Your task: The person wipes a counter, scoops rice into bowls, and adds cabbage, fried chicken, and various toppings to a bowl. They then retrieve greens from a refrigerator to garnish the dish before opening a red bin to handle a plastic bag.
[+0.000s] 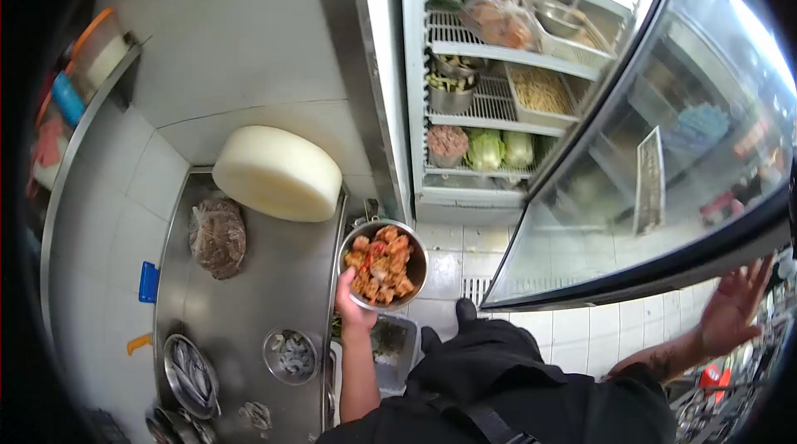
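Note:
My left hand (353,304) grips the rim of a steel bowl (425,265), thumb over the edge. Chunks of reddish marinated meat (382,265) with red chilli bits fill the bowl. Off to the right, my right hand (736,307) is open with its fingers spread, close to the edge of the glass fridge door (664,112). That door is swung wide. Inside the fridge (498,53), shelves carry bagged food, a tray of pale strips (541,91), steel pots (452,99), minced meat (448,143) and cabbages (486,149).
A steel counter (266,294) runs along the left, bearing a thick round chopping block (278,174), a bag of brown food (217,238), a bowl of fish (191,373) and a bowl of shrimp-like pieces (290,355). A grey bin (407,336) stands below the bowl.

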A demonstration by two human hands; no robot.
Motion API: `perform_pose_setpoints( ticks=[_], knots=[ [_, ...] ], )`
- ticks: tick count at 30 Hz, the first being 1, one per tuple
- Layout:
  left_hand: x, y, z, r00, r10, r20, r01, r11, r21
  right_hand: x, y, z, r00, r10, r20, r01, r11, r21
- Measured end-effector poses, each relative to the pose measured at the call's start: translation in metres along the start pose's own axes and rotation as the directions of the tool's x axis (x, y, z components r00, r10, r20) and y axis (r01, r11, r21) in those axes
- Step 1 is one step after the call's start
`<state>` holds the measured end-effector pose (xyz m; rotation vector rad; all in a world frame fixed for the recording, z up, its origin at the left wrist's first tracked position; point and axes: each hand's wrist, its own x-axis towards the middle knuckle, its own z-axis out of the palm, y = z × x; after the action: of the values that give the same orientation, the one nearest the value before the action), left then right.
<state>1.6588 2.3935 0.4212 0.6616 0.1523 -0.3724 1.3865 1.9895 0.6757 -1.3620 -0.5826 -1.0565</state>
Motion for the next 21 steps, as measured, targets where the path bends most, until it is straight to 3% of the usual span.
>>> perform_pose_setpoints(
  ticks=[1,3,4,5,7,8,9,11,13,15,16,17,18,20,21],
  knots=[
    [0.007,-0.006,0.006,1.0,-0.025,0.006,0.024,0.999,0.04,-0.006,-0.017,0.022,0.981,-0.043,-0.189,-0.06,0.861,-0.505],
    [0.021,-0.021,0.012,0.992,-0.098,0.076,0.096,0.995,0.035,-0.016,-0.033,0.011,0.954,-0.104,-0.28,-0.169,0.587,-0.792],
    [0.026,-0.027,0.012,0.986,-0.136,0.097,0.133,0.99,0.039,-0.019,-0.038,0.008,0.927,-0.141,-0.347,-0.196,0.606,-0.771],
    [0.032,-0.034,0.016,0.978,-0.17,0.117,0.165,0.985,0.047,-0.025,-0.05,-0.013,0.907,-0.144,-0.397,-0.177,0.723,-0.667],
    [0.038,-0.044,0.036,0.962,-0.214,0.168,0.214,0.977,0.018,-0.018,-0.057,-0.028,0.765,-0.219,-0.606,-0.227,0.789,-0.571],
    [0.046,-0.05,0.029,0.954,-0.252,0.161,0.25,0.968,0.031,-0.022,-0.059,-0.035,0.754,-0.226,-0.617,-0.244,0.776,-0.582],
    [0.056,-0.054,0.028,0.943,-0.285,0.17,0.282,0.959,0.038,-0.026,-0.06,-0.044,0.695,-0.345,-0.63,-0.336,0.619,-0.71],
    [0.06,-0.059,0.043,0.939,-0.31,0.15,0.304,0.951,0.061,-0.023,-0.059,-0.07,0.586,-0.607,-0.536,-0.497,0.252,-0.83],
    [0.071,-0.067,0.05,0.923,-0.322,0.211,0.315,0.947,0.068,-0.013,-0.021,-0.034,0.745,-0.586,-0.318,-0.55,-0.271,-0.79],
    [0.093,-0.084,0.044,0.93,-0.326,0.173,0.32,0.945,0.061,-0.002,0.037,-0.022,0.787,-0.61,-0.091,-0.332,-0.295,-0.896],
    [0.103,-0.091,0.044,0.945,-0.3,0.126,0.29,0.952,0.095,-0.007,0.052,-0.03,0.839,-0.544,0.008,-0.337,-0.531,-0.778],
    [0.112,-0.096,0.046,0.953,-0.29,0.086,0.28,0.954,0.111,0.007,0.102,-0.042,0.656,-0.754,0.019,-0.045,-0.065,-0.997],
    [0.119,-0.101,0.049,0.956,-0.284,0.077,0.275,0.955,0.115,0.004,0.129,-0.068,0.69,-0.718,0.092,-0.013,-0.139,-0.99],
    [0.14,-0.112,0.065,0.967,-0.252,0.043,0.244,0.96,0.138,0.054,0.209,-0.079,0.861,-0.475,-0.181,-0.038,0.295,-0.955],
    [0.154,-0.117,0.081,0.972,-0.233,0.018,0.228,0.964,0.138,0.078,0.249,-0.084,0.895,-0.324,-0.306,-0.128,0.47,-0.873]
  ],
)
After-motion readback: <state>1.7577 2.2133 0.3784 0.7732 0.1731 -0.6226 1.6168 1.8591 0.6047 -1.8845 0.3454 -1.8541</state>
